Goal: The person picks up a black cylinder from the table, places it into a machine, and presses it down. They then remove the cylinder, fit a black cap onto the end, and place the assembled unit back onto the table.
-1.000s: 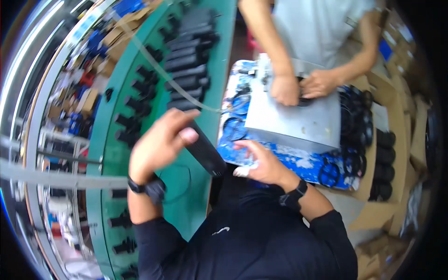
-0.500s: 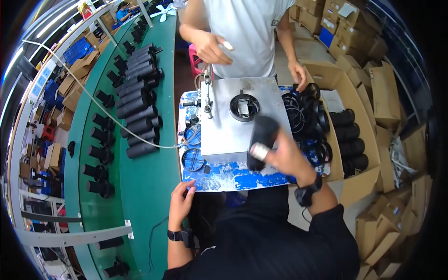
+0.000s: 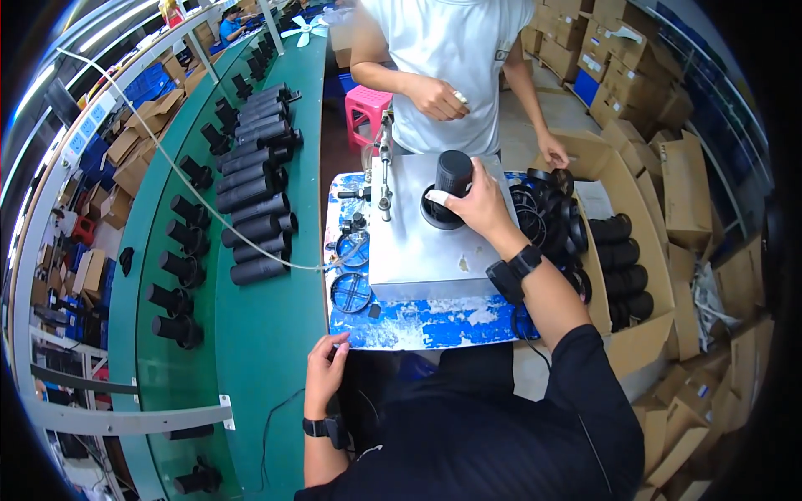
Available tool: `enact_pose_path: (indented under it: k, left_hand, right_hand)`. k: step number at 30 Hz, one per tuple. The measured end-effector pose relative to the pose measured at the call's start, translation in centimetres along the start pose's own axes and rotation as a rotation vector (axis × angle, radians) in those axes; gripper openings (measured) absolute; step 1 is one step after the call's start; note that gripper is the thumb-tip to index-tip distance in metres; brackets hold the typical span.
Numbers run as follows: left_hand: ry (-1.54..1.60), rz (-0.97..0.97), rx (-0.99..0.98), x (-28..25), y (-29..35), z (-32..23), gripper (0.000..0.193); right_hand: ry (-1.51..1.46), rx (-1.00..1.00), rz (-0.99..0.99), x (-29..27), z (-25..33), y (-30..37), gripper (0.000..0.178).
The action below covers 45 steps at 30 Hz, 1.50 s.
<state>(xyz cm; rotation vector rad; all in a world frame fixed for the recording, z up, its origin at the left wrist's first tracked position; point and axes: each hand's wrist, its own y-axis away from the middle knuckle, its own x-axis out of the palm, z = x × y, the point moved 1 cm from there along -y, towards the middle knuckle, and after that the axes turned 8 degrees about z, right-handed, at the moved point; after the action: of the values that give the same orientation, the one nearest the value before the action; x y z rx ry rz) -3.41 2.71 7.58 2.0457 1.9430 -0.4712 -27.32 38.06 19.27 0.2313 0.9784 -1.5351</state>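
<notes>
My right hand point(image 3: 483, 204) is closed round a black plastic cylinder point(image 3: 454, 169), with a white wrap on the thumb. The cylinder stands nearly upright over a round black holder point(image 3: 436, 220) on top of a metal block point(image 3: 409, 267); its lower end is partly hidden by the holder and my hand. At the near left corner of the blue-and-white worn table point(image 3: 434, 330), my left hand point(image 3: 323, 367) rests by the edge, holding nothing, its thumb and fingers apart. A metal clamp device point(image 3: 385, 179) rises at the block's left side.
Black cylinders point(image 3: 251, 200) line the green bench point(image 3: 259, 351) on the left. A co-worker in a white shirt point(image 3: 451, 50) stands opposite, one hand point(image 3: 551, 152) near black rings point(image 3: 535, 213). A carton point(image 3: 652, 250) holds several black parts at the right. A pale hose point(image 3: 184, 179) crosses the bench.
My right hand has carried the black cylinder forward and left from the block's near edge onto the round holder, tipping it upright. My left hand stays by the table edge.
</notes>
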Motion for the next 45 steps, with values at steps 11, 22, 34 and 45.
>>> enact_pose_path:
  k: [11, 22, 34, 45]
  left_hand:
    - [-0.083, 0.020, 0.379, -1.4, -12.6, -5.0, 0.015]
    - [-0.269, -0.086, 0.468, -0.6, -26.5, -5.3, 0.014]
    - [-0.323, -0.027, 0.442, -1.9, -25.7, -3.3, 0.020]
    - [-0.311, 0.021, 0.410, -1.7, -26.2, -3.0, 0.021]
  right_hand:
    - [-0.126, -0.105, 0.374, -2.7, -3.4, -2.6, 0.072]
    - [-0.246, -0.123, 0.773, -3.5, -3.5, -5.8, 0.072]
    - [-0.210, -0.001, 0.353, -1.9, -2.3, -1.2, 0.072]
    - [0.067, -0.178, 0.597, -5.1, 0.4, -5.8, 0.064]
